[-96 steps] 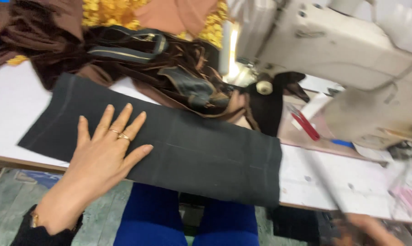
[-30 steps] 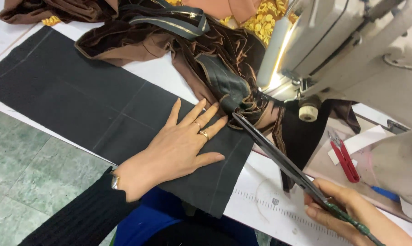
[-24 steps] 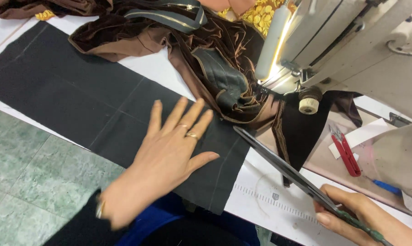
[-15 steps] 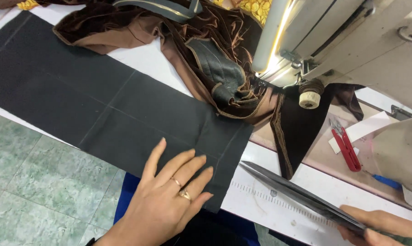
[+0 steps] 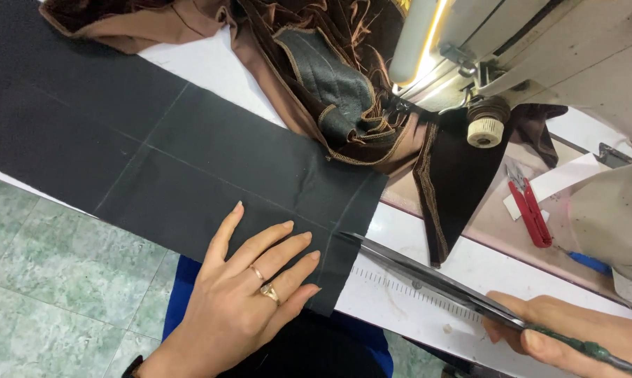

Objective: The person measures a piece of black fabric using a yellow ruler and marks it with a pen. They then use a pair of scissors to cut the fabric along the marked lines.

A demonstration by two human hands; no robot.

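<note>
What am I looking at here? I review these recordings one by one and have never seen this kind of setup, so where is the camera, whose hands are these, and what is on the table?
The single picture comes from a camera worn on a person's head, looking down at their own two bare hands. They sit at a white table with an industrial sewing machine at the upper right, its lamp lit.

Across the table lies a long dark grey cloth panel marked with faint chalk lines. The left hand, wearing rings, rests flat on the panel's near edge. The right hand grips the handle of large scissors, whose tips meet the panel's right edge beside the left fingers.

Behind the panel is a heap of brown fabric with a quilted piece under the needle area. Small red thread snips lie further right.
</note>
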